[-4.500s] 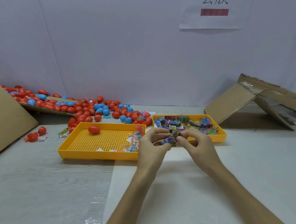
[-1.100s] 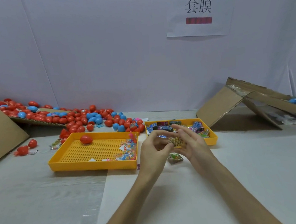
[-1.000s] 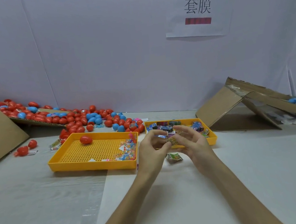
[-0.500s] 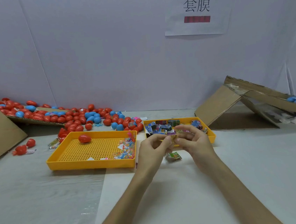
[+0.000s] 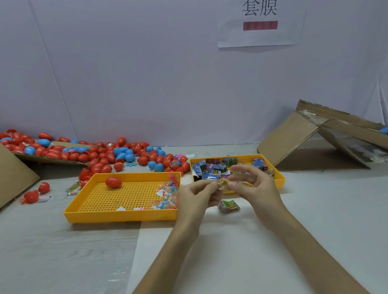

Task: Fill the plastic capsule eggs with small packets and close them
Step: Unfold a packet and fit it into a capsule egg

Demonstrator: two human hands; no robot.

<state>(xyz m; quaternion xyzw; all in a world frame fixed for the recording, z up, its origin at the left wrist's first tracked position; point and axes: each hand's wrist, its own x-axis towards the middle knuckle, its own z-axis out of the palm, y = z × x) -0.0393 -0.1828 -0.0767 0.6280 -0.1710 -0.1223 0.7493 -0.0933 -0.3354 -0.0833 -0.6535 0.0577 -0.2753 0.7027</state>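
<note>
Pinching one small packet [image 5: 222, 184], left hand [image 5: 193, 198], right hand [image 5: 256, 188]; green packet [image 5: 229, 206] below, tray [image 5: 280, 182] behind.

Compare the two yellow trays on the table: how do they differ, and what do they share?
The left tray looks wider than the right tray. The left tray's perforated floor is mostly bare, with one red egg; the right tray is crowded with packets. Both are yellow, rectangular and rimmed.
</note>
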